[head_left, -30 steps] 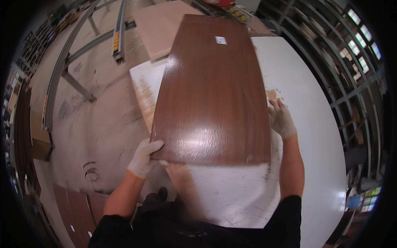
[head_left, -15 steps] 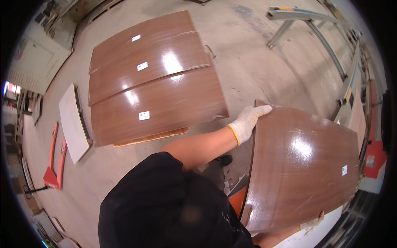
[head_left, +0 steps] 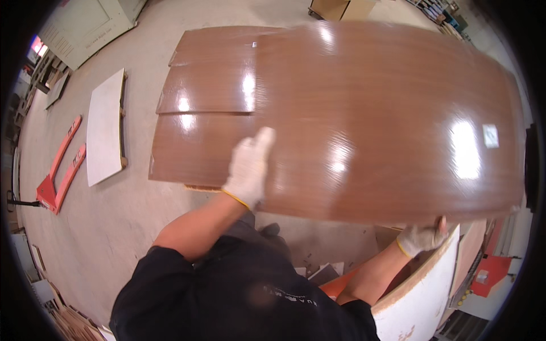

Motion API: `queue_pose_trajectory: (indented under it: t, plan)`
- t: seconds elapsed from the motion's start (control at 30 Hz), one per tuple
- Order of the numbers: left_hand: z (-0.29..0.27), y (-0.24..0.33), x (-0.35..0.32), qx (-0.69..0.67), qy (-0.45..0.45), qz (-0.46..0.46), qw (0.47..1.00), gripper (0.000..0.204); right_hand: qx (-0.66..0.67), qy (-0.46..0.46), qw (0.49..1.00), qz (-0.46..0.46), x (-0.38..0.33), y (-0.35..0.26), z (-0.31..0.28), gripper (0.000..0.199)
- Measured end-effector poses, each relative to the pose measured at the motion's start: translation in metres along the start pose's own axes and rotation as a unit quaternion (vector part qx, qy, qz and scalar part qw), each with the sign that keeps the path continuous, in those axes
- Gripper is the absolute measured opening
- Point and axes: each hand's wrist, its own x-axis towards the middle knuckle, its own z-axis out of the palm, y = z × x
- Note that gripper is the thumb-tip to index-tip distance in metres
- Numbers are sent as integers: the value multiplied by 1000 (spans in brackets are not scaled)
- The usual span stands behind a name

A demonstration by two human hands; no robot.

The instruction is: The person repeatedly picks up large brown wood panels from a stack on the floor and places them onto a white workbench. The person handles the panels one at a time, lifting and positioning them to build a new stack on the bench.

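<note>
You held a broad, glossy brown wood-grain rectangular panel point(head_left: 392, 119) up across the far right of the scene, its left part hiding the right portion of an overlapping set of similar brown wood-grain panels point(head_left: 199, 145) low on the left; whether the two touched, you could not tell. A white surface with a worn brown edge point(head_left: 421, 295) stood at the near right, below the raised panel. Farther left lay a white rectangular board point(head_left: 106, 128), with a red metal pallet truck point(head_left: 50, 193) just left of it. Your gloved left hand point(head_left: 249, 167) grasped the panel's left edge; your gloved right hand point(head_left: 424, 236) gripped its near edge toward the right. A small white label point(head_left: 490, 136) sat near the panel's right end.
</note>
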Motion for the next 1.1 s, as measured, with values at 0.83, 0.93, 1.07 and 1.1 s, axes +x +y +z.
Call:
queue_pose_trajectory:
  t: [0.83, 0.93, 1.07, 1.1]
  plan:
    - [-318, 106, 533, 354, 174, 76, 916, 83, 103, 333, 822, 450, -30, 580, 183, 15]
    - [-316, 100, 551, 344, 172, 70, 920, 82, 94, 342, 819, 452, -23, 592, 183, 17]
    - [-313, 95, 564, 349, 178, 76, 917, 81, 93, 312, 825, 462, -19, 606, 181, 19]
    - [-313, 96, 567, 337, 170, 68, 924, 81, 82, 315, 827, 458, -19, 609, 180, 20]
